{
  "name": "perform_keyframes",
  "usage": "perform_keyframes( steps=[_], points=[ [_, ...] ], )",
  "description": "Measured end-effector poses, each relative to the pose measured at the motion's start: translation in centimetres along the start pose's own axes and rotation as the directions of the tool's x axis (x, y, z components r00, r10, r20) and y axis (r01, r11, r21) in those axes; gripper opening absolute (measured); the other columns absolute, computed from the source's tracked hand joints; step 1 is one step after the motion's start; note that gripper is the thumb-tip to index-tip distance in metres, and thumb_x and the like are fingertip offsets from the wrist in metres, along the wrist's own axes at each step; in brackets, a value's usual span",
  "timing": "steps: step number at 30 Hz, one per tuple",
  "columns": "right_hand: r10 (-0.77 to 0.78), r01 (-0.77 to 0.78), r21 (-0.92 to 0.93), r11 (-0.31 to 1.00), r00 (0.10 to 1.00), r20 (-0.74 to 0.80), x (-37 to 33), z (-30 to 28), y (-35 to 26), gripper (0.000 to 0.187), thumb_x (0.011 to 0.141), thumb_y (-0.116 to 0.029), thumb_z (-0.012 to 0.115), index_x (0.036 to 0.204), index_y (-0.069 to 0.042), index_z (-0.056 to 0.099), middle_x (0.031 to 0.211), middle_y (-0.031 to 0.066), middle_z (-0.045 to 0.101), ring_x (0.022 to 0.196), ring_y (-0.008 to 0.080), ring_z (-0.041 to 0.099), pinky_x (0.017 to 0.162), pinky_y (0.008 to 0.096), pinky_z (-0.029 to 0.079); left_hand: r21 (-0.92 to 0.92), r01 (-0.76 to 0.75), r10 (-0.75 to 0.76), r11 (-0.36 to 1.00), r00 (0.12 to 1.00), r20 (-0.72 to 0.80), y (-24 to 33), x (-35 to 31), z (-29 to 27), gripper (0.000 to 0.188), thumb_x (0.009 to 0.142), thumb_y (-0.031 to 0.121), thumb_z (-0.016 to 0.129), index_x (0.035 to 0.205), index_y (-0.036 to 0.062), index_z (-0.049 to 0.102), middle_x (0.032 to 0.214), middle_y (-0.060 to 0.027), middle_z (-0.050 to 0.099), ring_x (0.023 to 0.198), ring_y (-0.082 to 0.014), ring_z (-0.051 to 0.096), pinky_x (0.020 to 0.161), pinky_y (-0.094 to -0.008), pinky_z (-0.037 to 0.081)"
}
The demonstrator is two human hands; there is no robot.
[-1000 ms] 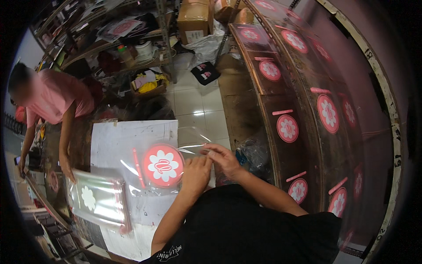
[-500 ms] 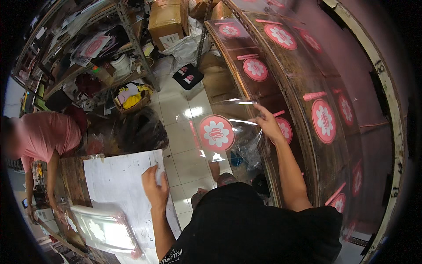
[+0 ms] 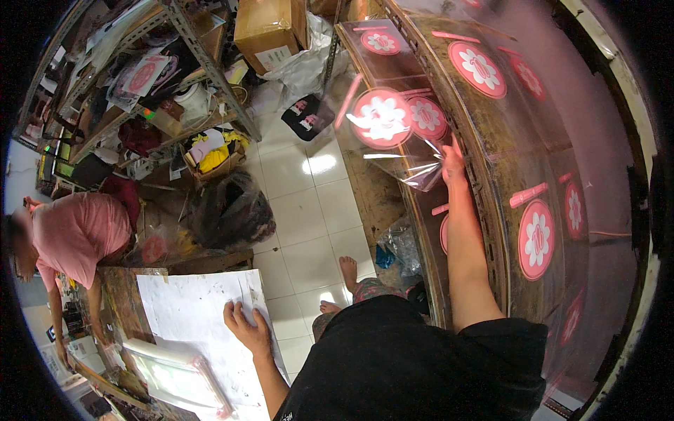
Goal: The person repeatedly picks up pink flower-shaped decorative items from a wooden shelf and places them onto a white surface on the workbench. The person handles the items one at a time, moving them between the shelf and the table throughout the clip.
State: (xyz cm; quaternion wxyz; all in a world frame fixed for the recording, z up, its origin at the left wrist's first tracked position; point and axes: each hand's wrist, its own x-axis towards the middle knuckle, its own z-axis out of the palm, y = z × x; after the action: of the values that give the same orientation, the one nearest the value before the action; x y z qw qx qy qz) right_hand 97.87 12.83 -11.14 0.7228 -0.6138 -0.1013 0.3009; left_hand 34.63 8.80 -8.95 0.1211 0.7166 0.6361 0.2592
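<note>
My right hand (image 3: pixel 453 160) is closed on the edge of a clear plastic sheet (image 3: pixel 381 118) printed with a pink disc, a white flower and a pink bar. The sheet hangs over the edge of the wooden rack (image 3: pixel 469 151) on the right, overlapping another printed sheet (image 3: pixel 427 116) that lies on a lower shelf. My left hand (image 3: pixel 247 328) hovers over or rests on the white sheet (image 3: pixel 203 302) covering the table; which, I cannot tell. Its fingers are apart and it holds nothing. A pale frame (image 3: pixel 179 379) with a bright, shiny middle lies on the table beside that hand.
More printed sheets (image 3: pixel 536 238) lie along the rack's upper level. A person in a pink shirt (image 3: pixel 84 228) bends over the table's far left. Metal shelving (image 3: pixel 203 67), a cardboard box (image 3: pixel 270 31), a black bag (image 3: pixel 235 210) and a dark cloth item (image 3: pixel 307 117) stand or lie beyond.
My right hand has carried the printed sheet away from me and to the right, from above the tiled floor to the rack. The left hand has opened out over the white sheet.
</note>
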Motion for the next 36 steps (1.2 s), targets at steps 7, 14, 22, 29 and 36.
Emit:
perform_keyframes(
  steps=[7, 14, 22, 29, 36],
  points=[
    [0.003, 0.076, 0.215, 0.974, 0.939, -0.345, 3.2, -8.5, 7.0, 0.064, 0.089, 0.005, 0.044, 0.140, 0.001, 0.005, 0.125, 0.0260, 0.057, 0.108, 0.0311, 0.065, 0.094, 0.0363, 0.059, 0.068, -0.059, 0.059, 0.996, 0.998, 0.004, -0.9, 0.0, 0.6, 0.040, 0.085, 0.009, 0.062, 0.122, -0.0042, 0.053, 0.136, -0.0242, 0.045, 0.125, -0.0411, 0.045, 0.105, -0.0475, 0.039],
    [0.051, 0.183, 0.400, 0.898, 0.859, -0.509, 7.6, -14.3, 13.2, 0.054, 0.091, 0.005, 0.039, 0.136, 0.009, 0.009, 0.123, 0.0264, 0.055, 0.114, 0.0334, 0.062, 0.099, 0.0379, 0.056, 0.109, -0.023, 0.020, 0.994, 1.000, 0.024, 0.0, 0.1, 0.3, 0.040, 0.086, 0.010, 0.061, 0.122, -0.0037, 0.053, 0.136, -0.0248, 0.044, 0.125, -0.0416, 0.044, 0.105, -0.0479, 0.039],
    [0.021, 0.183, 0.371, 0.910, 0.875, -0.484, 12.4, -19.0, 17.9, 0.033, 0.095, 0.001, 0.037, 0.125, 0.015, 0.034, 0.127, 0.0244, 0.055, 0.117, 0.0312, 0.060, 0.104, 0.0371, 0.053, 0.116, -0.041, 0.039, 0.992, 0.999, 0.022, -0.6, 0.0, 0.6, 0.040, 0.087, 0.012, 0.060, 0.122, -0.0048, 0.052, 0.136, -0.0256, 0.044, 0.125, -0.0419, 0.044, 0.106, -0.0486, 0.038],
    [0.015, 0.197, 0.365, 0.910, 0.864, -0.504, 13.7, -19.8, 18.7, 0.038, 0.093, 0.002, 0.037, 0.129, 0.015, 0.030, 0.124, 0.0240, 0.056, 0.114, 0.0313, 0.062, 0.100, 0.0369, 0.055, 0.095, -0.028, 0.026, 0.995, 0.999, 0.019, -0.6, 0.1, 0.8, 0.040, 0.086, 0.010, 0.061, 0.123, -0.0029, 0.053, 0.135, -0.0251, 0.044, 0.125, -0.0418, 0.044, 0.106, -0.0486, 0.037],
    [0.031, 0.165, 0.321, 0.933, 0.848, -0.528, 12.9, -18.6, 17.6, 0.044, 0.090, 0.005, 0.036, 0.132, 0.013, 0.025, 0.123, 0.0243, 0.056, 0.111, 0.0313, 0.063, 0.097, 0.0369, 0.057, 0.105, -0.028, 0.026, 0.994, 0.999, 0.025, -0.6, 0.1, 0.7, 0.040, 0.085, 0.009, 0.061, 0.122, -0.0026, 0.053, 0.136, -0.0248, 0.044, 0.125, -0.0418, 0.044, 0.106, -0.0483, 0.037]
  ],
)
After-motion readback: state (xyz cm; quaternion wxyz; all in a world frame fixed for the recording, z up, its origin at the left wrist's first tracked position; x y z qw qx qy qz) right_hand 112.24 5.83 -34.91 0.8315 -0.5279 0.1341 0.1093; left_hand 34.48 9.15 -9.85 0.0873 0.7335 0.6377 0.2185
